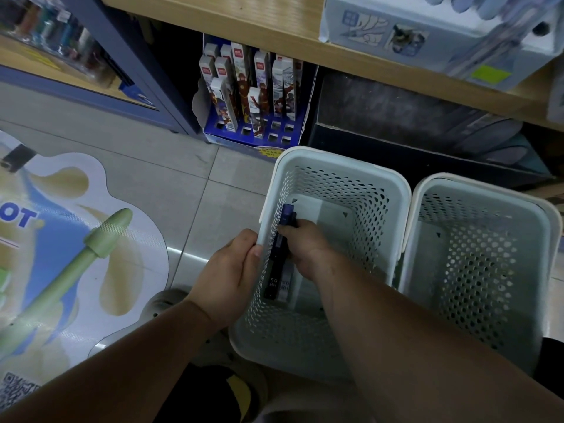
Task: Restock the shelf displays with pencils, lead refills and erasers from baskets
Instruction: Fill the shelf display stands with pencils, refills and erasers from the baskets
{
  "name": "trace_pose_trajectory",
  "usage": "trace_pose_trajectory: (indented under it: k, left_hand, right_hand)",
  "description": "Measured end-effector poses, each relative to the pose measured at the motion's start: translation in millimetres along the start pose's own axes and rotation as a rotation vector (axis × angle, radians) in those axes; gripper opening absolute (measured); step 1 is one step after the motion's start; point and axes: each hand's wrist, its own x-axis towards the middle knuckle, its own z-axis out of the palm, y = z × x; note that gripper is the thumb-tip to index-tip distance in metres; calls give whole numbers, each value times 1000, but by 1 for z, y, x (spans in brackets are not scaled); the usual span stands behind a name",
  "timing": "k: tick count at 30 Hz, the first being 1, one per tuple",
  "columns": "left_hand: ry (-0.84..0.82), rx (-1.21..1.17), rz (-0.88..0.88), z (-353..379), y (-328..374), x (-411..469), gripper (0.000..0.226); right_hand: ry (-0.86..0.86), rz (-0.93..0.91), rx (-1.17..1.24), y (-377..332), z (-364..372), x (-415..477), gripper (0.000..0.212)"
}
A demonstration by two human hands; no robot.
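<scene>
The right grip (305, 248) pinched the lead refill cases (276, 279) inside the basket (345, 158), long axis along its left wall, blue end farthest. The left grip (232, 270) clasped its rim.

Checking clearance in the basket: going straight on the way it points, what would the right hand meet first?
Probably the perforated left wall of the basket, just beyond the lead refill cases the right hand grips; depth is unclear.

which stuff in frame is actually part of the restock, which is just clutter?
Job: lead refill cases, gripped by right hand; left basket, rim held by left hand; right basket; blue pencil display under the shelf.
Lying about: floor sticker; pale box on the upper shelf; dark box beside the display.
</scene>
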Motion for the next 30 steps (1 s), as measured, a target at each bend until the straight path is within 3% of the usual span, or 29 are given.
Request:
trace_pose_trajectory:
  k: [5,9,13,26,30]
  left_hand:
    - [-4,0,4,0,0,0,37]
    - [-11,-5,1,-1,-1,0,33]
    - [-10,-2,-1,-2,0,0,33]
    - [-20,-3,5,-1,-4,0,28]
    - [-30,-12,21,-1,-7,1,27]
  right_hand:
    - [19,1,-28,6,-6,-7,8]
    - [88,79,-173,25,-23,-19,16]
    - [116,154,-124,49,-32,-32,25]
    - [207,130,-199,53,-6,-30,53]
    - [220,135,-222,54,-5,-26,52]
